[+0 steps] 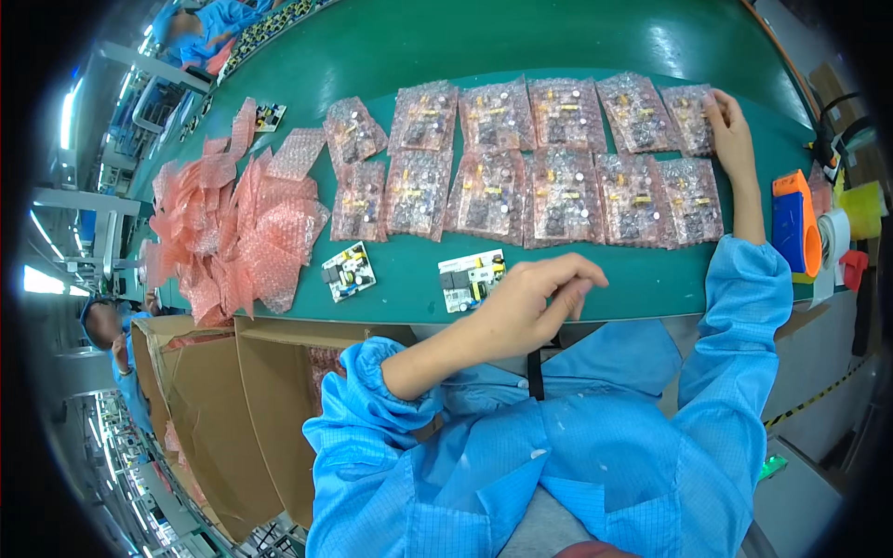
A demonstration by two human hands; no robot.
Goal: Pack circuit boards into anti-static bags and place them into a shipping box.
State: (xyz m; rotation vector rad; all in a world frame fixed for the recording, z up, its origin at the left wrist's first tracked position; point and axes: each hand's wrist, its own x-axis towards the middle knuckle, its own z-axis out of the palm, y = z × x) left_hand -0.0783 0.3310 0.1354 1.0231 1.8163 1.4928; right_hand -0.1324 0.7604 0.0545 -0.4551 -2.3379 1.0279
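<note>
Two rows of circuit boards in pink bubble-wrap bags (559, 191) lie flat on the green table. My right hand (733, 135) is at the far right end of the back row, its fingers closed on the edge of a bagged circuit board (686, 119). Over the table's near edge hangs my left hand (532, 305), empty, with fingers loosely bent and apart. Just left of it rests a bare circuit board (458, 286), partly behind the hand. A second bare circuit board (349, 272) lies farther left.
Loose pink bubble-wrap bags (233, 219) form a heap on the left, with another circuit board (269, 118) behind it. Tape rolls and an orange-and-blue tape dispenser (793, 226) stand at the right edge. Open cardboard boxes (209, 400) sit below left. Other people (116, 325) are at left.
</note>
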